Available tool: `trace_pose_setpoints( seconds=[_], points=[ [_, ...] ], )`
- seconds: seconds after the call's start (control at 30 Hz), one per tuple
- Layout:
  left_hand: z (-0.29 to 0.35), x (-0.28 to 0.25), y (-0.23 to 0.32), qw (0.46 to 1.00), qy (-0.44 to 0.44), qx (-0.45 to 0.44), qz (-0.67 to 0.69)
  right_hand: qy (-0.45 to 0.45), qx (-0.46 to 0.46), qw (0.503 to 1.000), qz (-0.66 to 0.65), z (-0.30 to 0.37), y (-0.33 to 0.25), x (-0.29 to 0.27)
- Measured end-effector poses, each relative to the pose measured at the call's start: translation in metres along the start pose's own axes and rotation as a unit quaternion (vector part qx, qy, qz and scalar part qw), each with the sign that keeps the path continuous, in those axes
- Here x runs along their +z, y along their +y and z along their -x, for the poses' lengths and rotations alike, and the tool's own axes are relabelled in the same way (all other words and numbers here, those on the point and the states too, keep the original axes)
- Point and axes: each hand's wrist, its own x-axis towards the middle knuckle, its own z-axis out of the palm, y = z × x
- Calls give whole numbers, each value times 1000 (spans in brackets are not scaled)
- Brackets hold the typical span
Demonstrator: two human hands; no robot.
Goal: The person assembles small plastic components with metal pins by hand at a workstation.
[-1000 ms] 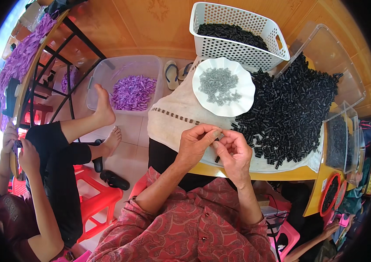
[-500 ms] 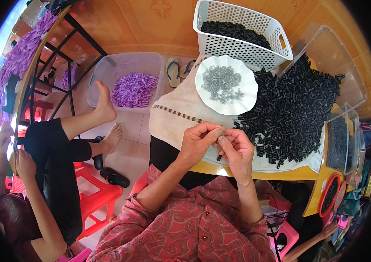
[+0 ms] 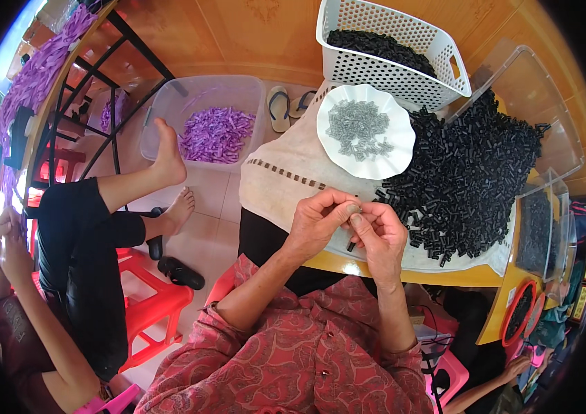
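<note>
My left hand (image 3: 320,224) and my right hand (image 3: 383,238) meet over the front edge of the cloth-covered table, thumbs and fingertips pinched together. What lies between the left fingertips is too small to make out. Below the curled right fingers pokes the end of a small black tube-like piece (image 3: 352,245). Just beyond the hands stands a white scalloped dish (image 3: 338,157) holding a heap of small clear pieces (image 3: 358,127). A wide pile of short black tube-like pieces (image 3: 462,183) spreads over the cloth (image 3: 286,148) to the right.
Behind the dish is a white perforated basket (image 3: 400,83) of black pieces. Clear bins (image 3: 541,228) stand at the right. On the floor at left sit a clear tub (image 3: 151,131) with purple pieces, sandals (image 3: 279,110) and a red stool (image 3: 158,297). Another person (image 3: 65,269) sits there.
The view has shifted slightly, moving the table things a little to the right. My hands keep their pinch at nearly the same place. The other person's hands at left have drawn together.
</note>
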Motion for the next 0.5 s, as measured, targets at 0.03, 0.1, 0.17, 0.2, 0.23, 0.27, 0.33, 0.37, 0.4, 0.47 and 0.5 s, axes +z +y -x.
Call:
trace_pose_setpoints(
  seconds=[0.03, 0.1, 0.17, 0.2, 0.23, 0.27, 0.33, 0.37, 0.4, 0.47, 0.5],
  points=[
    [0, 0, 0, 1000, 1, 0, 1, 3, -1, 1000, -3, 0, 1, 0],
    [1, -1, 0, 1000, -4, 1, -13, 4, -3, 1000, -5, 1, 3, 0],
    [2, 1, -1, 1000, 1, 11, -12, 5, -6, 1000, -7, 1, 5, 0],
    [2, 2, -2, 1000, 6, 21, -11, 12, -7, 1000, -12, 1, 6, 0],
    [3, 2, -1, 1000, 6, 20, -10, 19, -8, 1000, -17, 1, 6, 0],
    [3, 4, 1, 999, 7, 28, -17, 19, -8, 1000, -16, 2, 6, 0],
    [4, 4, 3, 999, 10, 36, -23, 37, -9, 999, -19, 3, 6, 1],
    [5, 4, 4, 999, 8, 41, -25, 36, -8, 999, -18, 3, 6, 2],
    [5, 4, 4, 999, 5, 46, -27, 43, -18, 999, -20, 4, 6, 4],
    [6, 5, 7, 999, 6, 38, -27, 49, -26, 998, -22, 5, 6, 5],
    [6, 5, 8, 999, 7, 30, -27, 44, -43, 998, -20, 6, 6, 5]
  ],
)
